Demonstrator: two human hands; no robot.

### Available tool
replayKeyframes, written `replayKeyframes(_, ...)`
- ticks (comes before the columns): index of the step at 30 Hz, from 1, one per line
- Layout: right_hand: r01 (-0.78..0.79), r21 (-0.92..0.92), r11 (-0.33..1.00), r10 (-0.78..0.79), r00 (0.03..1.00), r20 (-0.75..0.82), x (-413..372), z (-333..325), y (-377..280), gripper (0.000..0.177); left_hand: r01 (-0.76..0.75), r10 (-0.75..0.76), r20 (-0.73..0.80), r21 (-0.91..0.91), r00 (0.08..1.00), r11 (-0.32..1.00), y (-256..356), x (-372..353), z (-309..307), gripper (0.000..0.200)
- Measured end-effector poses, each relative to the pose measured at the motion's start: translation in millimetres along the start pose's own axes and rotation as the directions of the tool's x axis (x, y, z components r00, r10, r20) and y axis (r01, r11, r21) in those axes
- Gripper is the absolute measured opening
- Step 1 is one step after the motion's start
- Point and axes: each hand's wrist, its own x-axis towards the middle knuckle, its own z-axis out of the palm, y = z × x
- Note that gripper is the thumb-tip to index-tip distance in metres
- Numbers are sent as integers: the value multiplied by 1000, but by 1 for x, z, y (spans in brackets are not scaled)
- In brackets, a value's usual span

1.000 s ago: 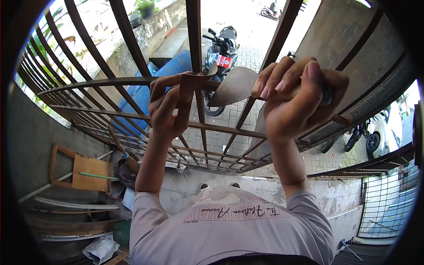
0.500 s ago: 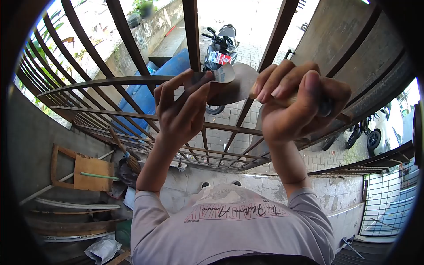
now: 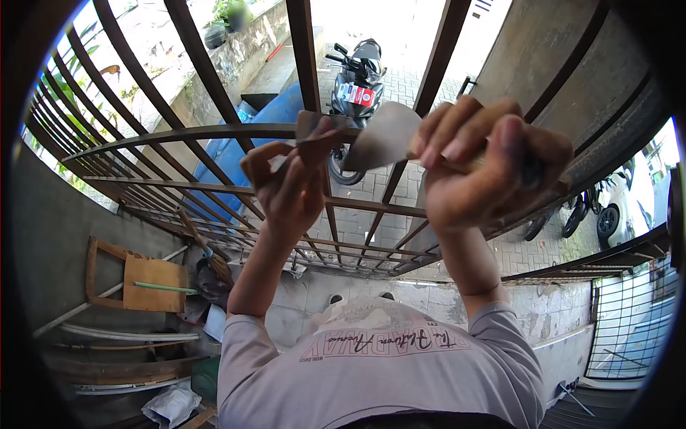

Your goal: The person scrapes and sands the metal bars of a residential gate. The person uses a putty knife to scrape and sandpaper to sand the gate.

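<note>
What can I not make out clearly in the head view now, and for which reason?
All in the head view:
- Handle of the blade: mostly covered by the right hand.
- Sheet in the left hand: blurred, partly behind fingers; material unclear.
- Small words on the motorbike's red label: too small.
- Shoes: mostly hidden by the shirt.

Bright daylight from outside, with a dimmer foreground.
Glare whitens the top; moving hands blur; fisheye edges curve into black.
</note>
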Motion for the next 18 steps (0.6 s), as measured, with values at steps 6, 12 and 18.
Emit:
replayKeyframes(6, -74, 15, 997, 74, 997, 13, 9, -13, -9, 4, 17, -15, 56, -34, 998, 999, -12, 5, -5, 22)
replayKeyframes(12, -24, -38, 999, 22, 999, -46, 3, 4, -2, 5, 90, -92, -1, -185, 996, 978, -13, 1, 4, 25)
replayKeyframes(18, -68, 14, 998, 69, 994, -81, 14, 1, -4, 4, 346, -327, 116, -272, 938, 898, -21, -3, -4, 26)
